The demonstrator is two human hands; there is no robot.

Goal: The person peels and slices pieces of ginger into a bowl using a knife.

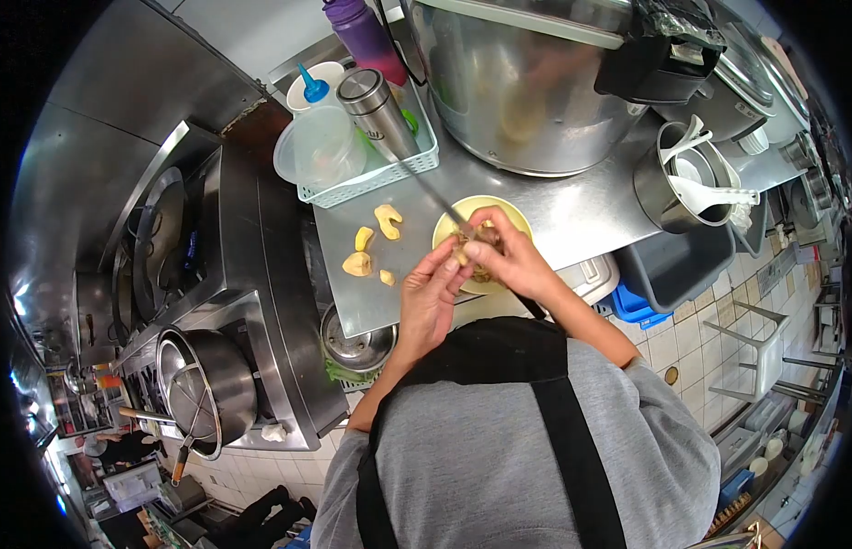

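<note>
My left hand (431, 297) and my right hand (510, 258) meet over a yellow bowl (499, 209) on the steel counter (572, 215). The left hand pinches a small brownish piece of ginger (464, 249) between its fingertips. A knife is gripped in the right hand, and its thin blade (440, 197) points away toward the white basket. Brown peelings lie in the bowl under the hands. Several peeled pale yellow ginger pieces (388, 220) lie on the counter left of the bowl.
A white basket (371, 183) holds a plastic tub, a blue-capped squeeze bottle and a steel flask (378, 110). Behind it stands a large steel pot (527, 91). A steel canister with white ladles (691, 178) sits to the right. On the left are a wok burner (161, 238) and a pot with a strainer (202, 389).
</note>
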